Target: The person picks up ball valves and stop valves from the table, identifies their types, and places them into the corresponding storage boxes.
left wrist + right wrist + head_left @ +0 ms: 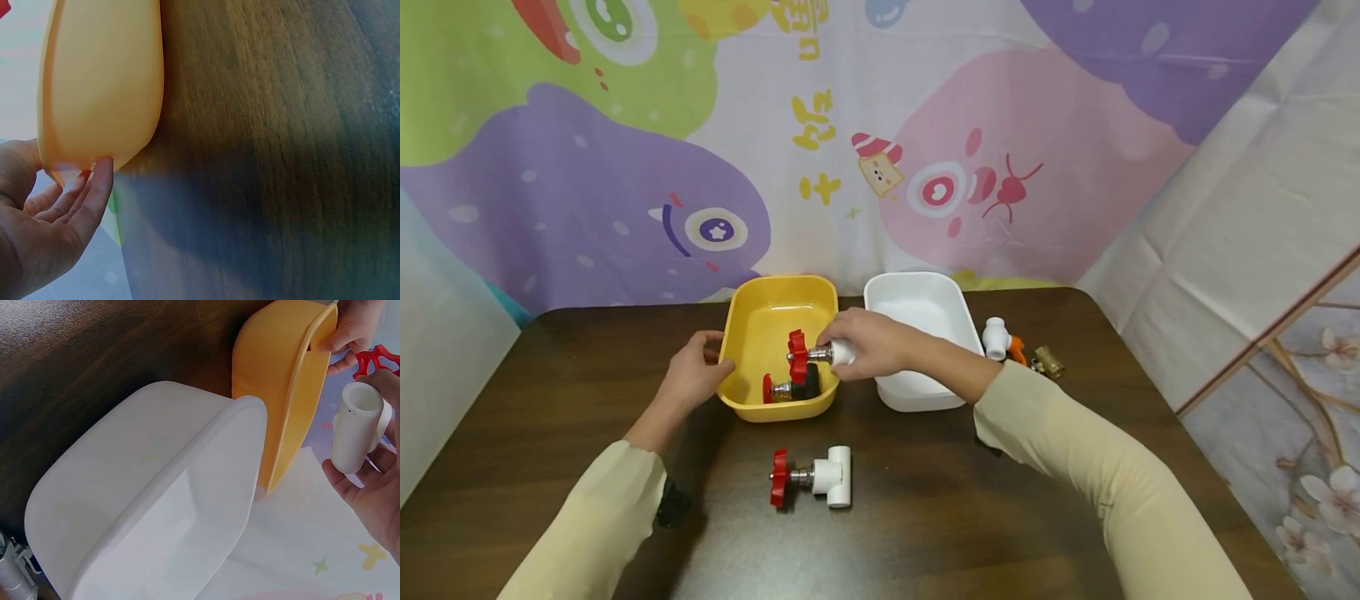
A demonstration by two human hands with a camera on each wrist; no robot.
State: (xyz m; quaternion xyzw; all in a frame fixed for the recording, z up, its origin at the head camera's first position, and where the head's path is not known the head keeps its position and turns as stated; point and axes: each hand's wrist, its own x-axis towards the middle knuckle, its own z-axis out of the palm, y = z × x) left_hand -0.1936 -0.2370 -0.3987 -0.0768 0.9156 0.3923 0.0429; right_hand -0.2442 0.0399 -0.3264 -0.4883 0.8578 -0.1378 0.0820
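My right hand (pixel 876 340) grips a white plastic stop valve (pixel 844 352) with a red handwheel, raised over the front right part of a yellow basin (pixel 778 412). The valve's open pipe end (pixel 361 399) faces the camera in the right wrist view. With the thumb over the rim and fingers along the outer wall, my left hand (pixel 692 372) holds the basin's left side. Inside the basin lies a black-bodied valve (pixel 807 383), also with a red handwheel. A second white stop valve (pixel 830 477) with a red handwheel lies on the table in front.
To the right of the yellow basin stands a white basin (pixel 917 401), partly behind my right forearm. Beyond it are a white ball valve (pixel 996 339) with an orange handle and a brass fitting (pixel 1048 362). A printed curtain (pixel 820 242) hangs behind the dark wooden table (pixel 587 358).
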